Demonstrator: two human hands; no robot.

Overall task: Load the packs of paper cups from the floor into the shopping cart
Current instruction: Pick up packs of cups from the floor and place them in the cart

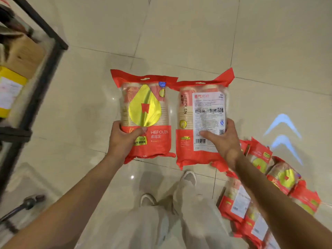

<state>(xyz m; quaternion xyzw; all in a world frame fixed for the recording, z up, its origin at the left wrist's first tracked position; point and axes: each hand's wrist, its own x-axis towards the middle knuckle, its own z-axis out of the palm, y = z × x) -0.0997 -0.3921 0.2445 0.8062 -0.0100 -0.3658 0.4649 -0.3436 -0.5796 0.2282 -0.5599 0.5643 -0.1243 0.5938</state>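
Above the shiny tiled floor (pixel 197 33), I hold two packs of paper cups side by side, up in the air. My left hand (pixel 124 139) grips the bottom left part of the left pack (pixel 145 114), with the thumb lying across its front and the other fingers hidden behind it. That pack shows its front, with a big yellow drop shape and a small red flag on it. My right hand (pixel 224 139) grips the bottom right part of the right pack (pixel 203 121), thumb on the white label and the rest of the fingers around the side. That pack shows its back, with small print, a bar code and a square code. The two packs touch each other near their red top flaps. Both are red with see-through middles, and I can see the stacked cups inside. More packs of the same kind (pixel 260 194) lie in a loose heap on the floor at my right, near my right arm. Part of the shopping cart (pixel 45 56) shows at the left edge, with its dark frame and some boxes inside that look blurry. My light trousers and white shoes (pixel 187 178) are below the packs. Two blue arrow shapes of light (pixel 282 126) glow on the floor at the right.
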